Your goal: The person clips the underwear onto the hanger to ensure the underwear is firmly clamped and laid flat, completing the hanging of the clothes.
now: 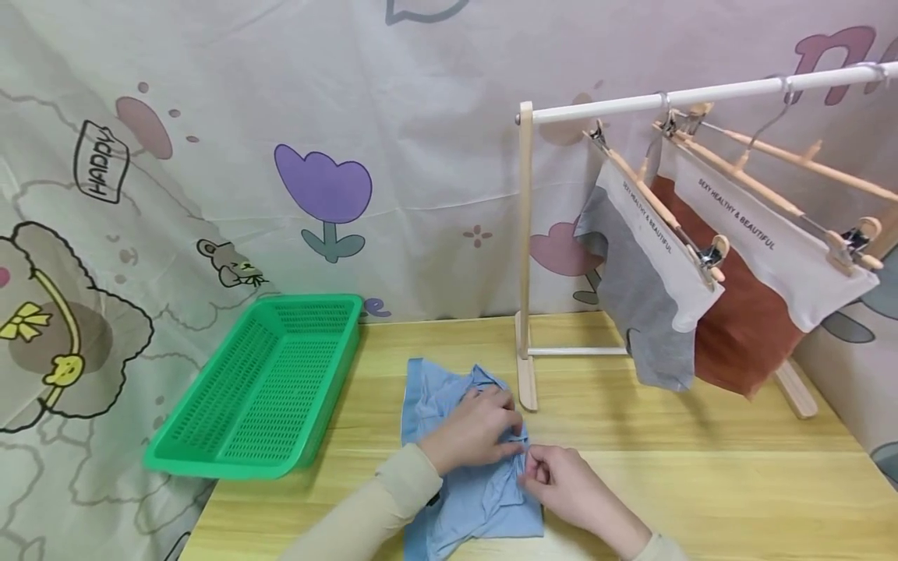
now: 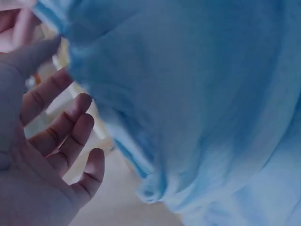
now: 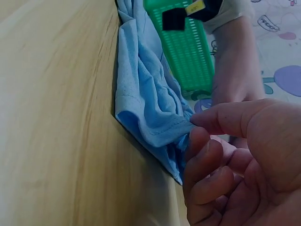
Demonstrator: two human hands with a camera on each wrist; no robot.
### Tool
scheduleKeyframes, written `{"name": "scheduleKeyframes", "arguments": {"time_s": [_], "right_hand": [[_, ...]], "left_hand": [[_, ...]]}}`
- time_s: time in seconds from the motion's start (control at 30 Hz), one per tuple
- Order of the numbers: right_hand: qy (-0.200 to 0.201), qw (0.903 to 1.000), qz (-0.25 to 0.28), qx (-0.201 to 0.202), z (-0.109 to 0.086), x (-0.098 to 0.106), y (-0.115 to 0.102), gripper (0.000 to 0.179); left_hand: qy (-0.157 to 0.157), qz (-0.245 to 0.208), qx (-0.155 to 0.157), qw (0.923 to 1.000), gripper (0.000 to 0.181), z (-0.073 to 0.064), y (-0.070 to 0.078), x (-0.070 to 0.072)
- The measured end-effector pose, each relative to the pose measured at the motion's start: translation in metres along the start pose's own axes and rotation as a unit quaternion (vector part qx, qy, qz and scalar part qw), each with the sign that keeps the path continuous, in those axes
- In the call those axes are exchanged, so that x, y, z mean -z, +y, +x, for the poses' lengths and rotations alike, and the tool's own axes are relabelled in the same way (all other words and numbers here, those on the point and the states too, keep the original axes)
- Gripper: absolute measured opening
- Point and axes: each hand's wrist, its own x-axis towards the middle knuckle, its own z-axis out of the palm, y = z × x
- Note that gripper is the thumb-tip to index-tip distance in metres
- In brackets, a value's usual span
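A pair of light-blue underpants [image 1: 466, 506] lies bunched on the table, its smooth band along the left side. My left hand [image 1: 484, 427] reaches across the cloth and pinches its right edge between thumb and index finger; the other fingers [image 2: 82, 127] spread loosely in the left wrist view. Close beside it, my right hand [image 1: 570, 485] pinches the same edge. A stitched hem [image 3: 160, 134] runs up to the right thumb and fingertip in the right wrist view. The left forearm covers part of the garment.
To the left stands a green plastic basket [image 1: 319, 421]. At the right is a rack [image 1: 526, 234] with a white rail [image 1: 596, 109]. Grey underpants [image 1: 624, 273] and rust-brown underpants [image 1: 744, 327] hang there from clip hangers, with another hanger [image 1: 842, 175] behind them.
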Motion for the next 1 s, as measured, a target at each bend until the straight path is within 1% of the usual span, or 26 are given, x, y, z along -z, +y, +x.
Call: {"name": "scheduleKeyframes", "arguments": {"time_s": [0.07,0.13,0.17,0.2,0.23,0.3,0.4,0.43,0.47,0.53,0.6,0.67,0.77,0.83,0.9,0.93,1.0], "right_hand": [[-0.002,1.0,0.0,-0.003,-0.002,-0.001,0.0,0.023],[0.0,1.0,-0.007,-0.003,-0.004,-0.001,0.001,0.026],[0.0,1.0,-0.009,-0.003,-0.005,-0.001,0.001,0.026],[0.0,0.9999,-0.011,-0.002,-0.007,-0.002,0.001,0.026],[0.001,0.9999,-0.014,-0.001,-0.008,-0.001,0.001,0.027],[0.0,0.9998,-0.02,0.001,-0.01,-0.001,0.001,0.027],[-0.001,0.9997,-0.023,0.001,-0.014,0.001,0.0,0.027],[0.0,0.9997,-0.026,0.002,-0.016,0.001,0.0,0.027],[0.001,0.9996,-0.028,0.003,-0.017,0.002,-0.001,0.027],[0.002,0.9995,-0.03,0.006,-0.02,0.003,-0.001,0.027],[0.001,0.9994,-0.033,0.007,-0.021,0.003,-0.001,0.027],[0.002,0.9992,-0.039,0.008,-0.022,0.002,-0.001,0.027],[0.002,0.9988,-0.049,0.004,-0.021,0.001,-0.001,0.028],[0.002,0.9986,-0.053,0.001,-0.02,0.001,-0.001,0.027],[0.001,0.9985,-0.055,-0.003,-0.019,0.0,-0.002,0.027],[0.0,0.9984,-0.056,-0.004,-0.019,0.0,-0.002,0.027],[0.0,0.9983,-0.058,-0.005,-0.02,-0.001,-0.003,0.027]], "left_hand": [[0.002,-0.023,0.008,0.9997,0.014,0.002,-0.003,-0.006],[0.011,-0.08,0.023,0.9965,0.013,0.002,-0.009,-0.007],[0.016,-0.114,0.033,0.9929,0.013,0.002,-0.013,-0.007],[0.022,-0.15,0.045,0.9874,0.013,0.002,-0.017,-0.007],[0.027,-0.188,0.058,0.9801,0.013,0.002,-0.021,-0.006],[0.033,-0.254,0.089,0.9626,0.012,0.002,-0.027,-0.004],[0.033,-0.307,0.123,0.943,0.015,0.001,-0.034,-0.003],[0.032,-0.315,0.131,0.9394,0.016,0.001,-0.035,-0.004],[0.031,-0.317,0.137,0.9381,0.017,0.001,-0.035,-0.004],[0.023,-0.31,0.144,0.9396,0.021,0.0,-0.035,-0.006],[0.01,-0.293,0.148,0.9447,0.023,0.0,-0.033,-0.006],[-0.003,-0.269,0.144,0.9523,0.021,0.0,-0.027,-0.004],[-0.013,-0.223,0.116,0.9679,0.012,0.005,-0.014,0.001],[-0.014,-0.171,0.084,0.9816,0.013,0.009,-0.004,0.005],[-0.015,-0.102,0.049,0.9935,0.018,0.014,0.004,0.005],[-0.017,-0.067,0.034,0.997,0.018,0.016,0.007,0.004],[-0.016,-0.002,0.013,0.9998,0.015,0.02,0.01,0.001]]}}
